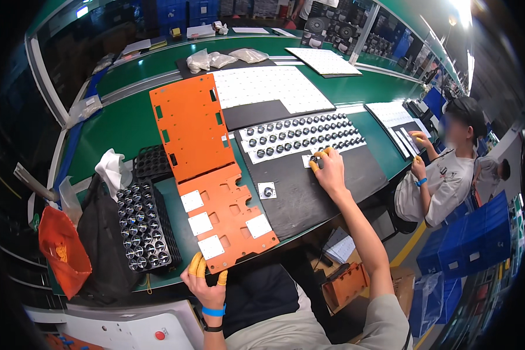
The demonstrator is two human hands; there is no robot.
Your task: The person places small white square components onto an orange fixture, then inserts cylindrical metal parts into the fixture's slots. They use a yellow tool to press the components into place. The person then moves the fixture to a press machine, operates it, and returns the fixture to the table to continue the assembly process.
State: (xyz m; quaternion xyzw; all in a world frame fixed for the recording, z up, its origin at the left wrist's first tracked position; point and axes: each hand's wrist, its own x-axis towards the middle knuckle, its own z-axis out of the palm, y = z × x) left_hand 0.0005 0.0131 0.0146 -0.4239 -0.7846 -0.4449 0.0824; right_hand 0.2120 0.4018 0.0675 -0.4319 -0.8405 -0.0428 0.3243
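Note:
My right hand (331,174), with yellow finger covers, pinches a small white square plate with a black round part (307,161) on the black mat (291,205). A similar square plate with a black round part (267,191) lies alone to its left. Rows of these plates (297,137) stand above my fingers. My left hand (205,287), also in yellow finger covers, grips the near corner of an orange hinged jig (234,224). Several bare white square plates (200,224) lie on the jig's lower half, and its lid (192,127) is folded back.
A stacked black tray (143,227) of round parts stands left of the jig, with another black tray (153,162) behind. An orange bag (63,251) hangs further left. White sheets of plates (268,87) and plastic bags (220,59) lie beyond. A co-worker (443,169) sits at right.

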